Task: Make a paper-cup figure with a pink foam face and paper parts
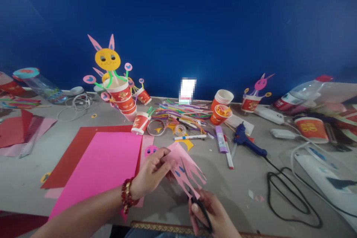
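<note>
Your left hand (153, 171), with a red-beaded bracelet (127, 196) at its wrist, pinches a piece of light pink paper (177, 152) between thumb and fingers. That paper is held up above the grey tabletop (237, 193), in front of you; its far-right and near edges are cut into long pointed strips, and two small blue ovals show on it. Your right hand (213, 208) is closed around the black handles of a pair of scissors (206, 215), whose blades point up and away from you among the strips.

Left of the paper, a large bright pink paper sheet (103, 171) lies over a red paper sheet (65, 167). Just beside your left fingers is a small magenta paper disc with two dark blue eyes (150, 150). Beyond the paper lies a white marker with a blue band (190, 137); to its right are a purple glue stick (221, 139) and a dark blue glue gun (247, 140) with a black cord.
</note>
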{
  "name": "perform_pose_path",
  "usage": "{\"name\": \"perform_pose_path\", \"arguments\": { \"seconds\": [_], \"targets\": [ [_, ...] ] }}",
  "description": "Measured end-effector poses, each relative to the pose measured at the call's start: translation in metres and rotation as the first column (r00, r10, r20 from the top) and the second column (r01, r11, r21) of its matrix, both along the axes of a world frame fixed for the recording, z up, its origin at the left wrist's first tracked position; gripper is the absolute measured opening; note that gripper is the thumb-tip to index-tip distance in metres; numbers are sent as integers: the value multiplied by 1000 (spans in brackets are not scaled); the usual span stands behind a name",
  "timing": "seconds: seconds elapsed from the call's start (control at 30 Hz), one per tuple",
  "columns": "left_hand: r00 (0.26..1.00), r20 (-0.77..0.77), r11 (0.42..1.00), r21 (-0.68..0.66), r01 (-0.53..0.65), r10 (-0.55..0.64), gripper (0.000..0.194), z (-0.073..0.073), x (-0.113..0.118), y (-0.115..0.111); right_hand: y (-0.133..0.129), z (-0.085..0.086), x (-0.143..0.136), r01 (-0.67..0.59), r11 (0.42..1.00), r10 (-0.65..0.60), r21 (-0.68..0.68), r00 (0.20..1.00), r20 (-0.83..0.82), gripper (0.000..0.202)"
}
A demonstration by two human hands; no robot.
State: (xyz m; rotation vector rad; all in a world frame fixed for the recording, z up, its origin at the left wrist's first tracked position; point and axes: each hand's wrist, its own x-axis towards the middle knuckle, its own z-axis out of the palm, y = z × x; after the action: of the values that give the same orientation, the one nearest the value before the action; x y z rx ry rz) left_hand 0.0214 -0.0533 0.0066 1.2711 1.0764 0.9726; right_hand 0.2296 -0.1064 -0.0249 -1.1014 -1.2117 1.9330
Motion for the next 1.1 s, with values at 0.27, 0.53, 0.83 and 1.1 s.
{"name": "perform_pose_path", "arguments": {
  "seconds": [0.27,0.53,0.83,1.1],
  "targets": [
    [1000,24,1000,-2,4,-4,23,5,1,1,2,3,-2,-6,1000,6,2,1000,24,59],
    [998,69,1000,-11,5,-5,23,7,2,3,3,6,-3,-22,1000,22,1,998,52,61],
    [998,57,1000,-13,4,-3,26,8,2,4,4,9,-1,-38,999,38,-6,994,106,62],
    [996,86,999,-46,24,-20,27,11,0,6,8,4,4,-72,997,71,0,986,148,61]
  ]
}}
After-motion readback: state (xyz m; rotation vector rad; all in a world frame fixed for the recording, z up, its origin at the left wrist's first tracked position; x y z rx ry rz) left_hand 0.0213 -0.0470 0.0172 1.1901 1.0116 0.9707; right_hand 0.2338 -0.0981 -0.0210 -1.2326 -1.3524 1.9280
